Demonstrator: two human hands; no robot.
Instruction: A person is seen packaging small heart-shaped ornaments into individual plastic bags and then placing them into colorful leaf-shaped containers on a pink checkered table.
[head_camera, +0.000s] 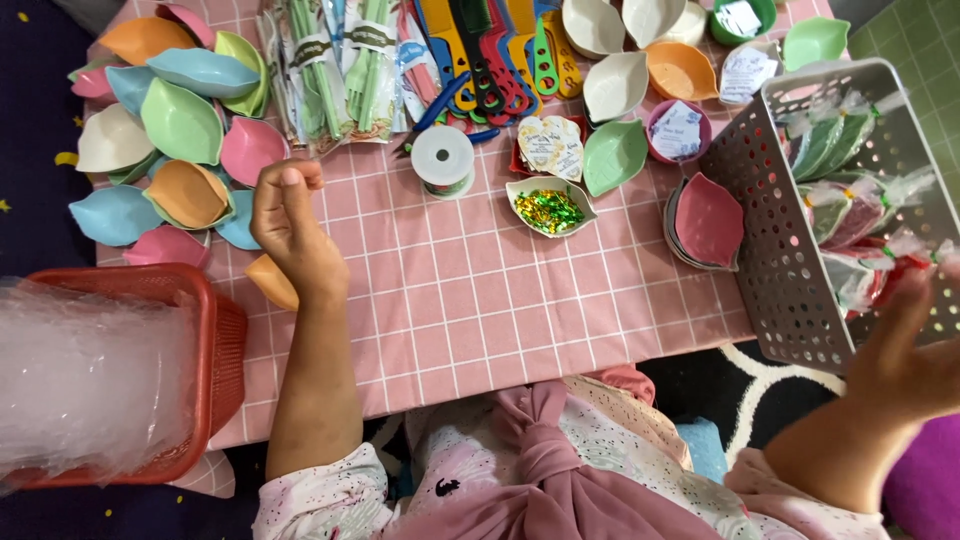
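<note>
Two bare hands work over a pink checked table (480, 300). Left hand (290, 225), fingers curled shut and seemingly empty, hovers beside a heap of pastel leaf-shaped dishes (170, 150). Right hand (915, 350) — blurred, fingers spread — touches a grey perforated basket (790, 260) of wrapped packets. Steadying that basket's rim would likely keep the packets from spilling.
</note>
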